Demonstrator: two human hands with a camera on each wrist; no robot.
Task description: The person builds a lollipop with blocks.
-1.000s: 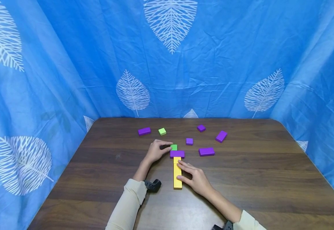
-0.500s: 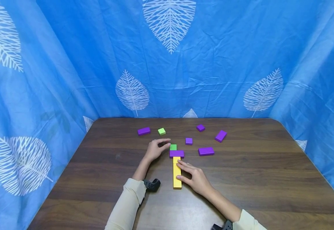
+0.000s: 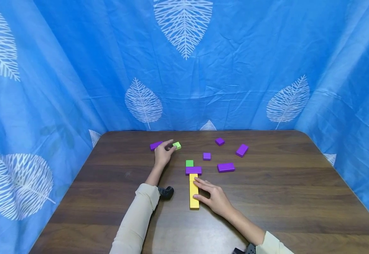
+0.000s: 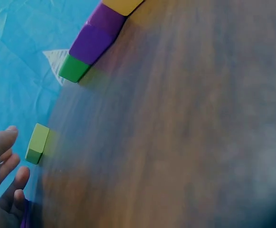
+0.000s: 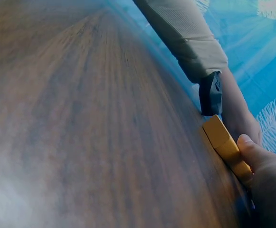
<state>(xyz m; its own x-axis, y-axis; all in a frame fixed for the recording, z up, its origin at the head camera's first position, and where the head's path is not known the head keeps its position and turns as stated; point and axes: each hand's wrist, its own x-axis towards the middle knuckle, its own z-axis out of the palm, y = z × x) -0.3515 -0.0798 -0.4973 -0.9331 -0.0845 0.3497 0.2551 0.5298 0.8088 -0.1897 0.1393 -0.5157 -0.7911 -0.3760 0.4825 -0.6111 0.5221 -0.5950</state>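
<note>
My left hand [image 3: 163, 153] reaches to the far left part of the table, its fingers spread beside a light green block [image 3: 177, 145]. In the left wrist view a small gap shows between the fingers and that light green block [image 4: 37, 143]. A purple block [image 3: 155, 145] lies partly hidden behind this hand. My right hand [image 3: 216, 199] rests its fingertips and thumb on the yellow blocks [image 3: 194, 194], which lie end to end. Across their far end lies a purple block [image 3: 193, 170], with a green block [image 3: 189, 163] against its far side at the left.
Right of the row, a small purple block [image 3: 207, 156] and a longer purple block [image 3: 226, 167] lie loose. Farther back are another small purple block [image 3: 220, 141] and a tilted purple block [image 3: 242, 150]. A blue curtain [image 3: 228, 70] hangs behind the wooden table [image 3: 283, 183].
My left hand has left the green block at the row's end and moved away and left to the light green block. The right hand stays on the yellow blocks.
</note>
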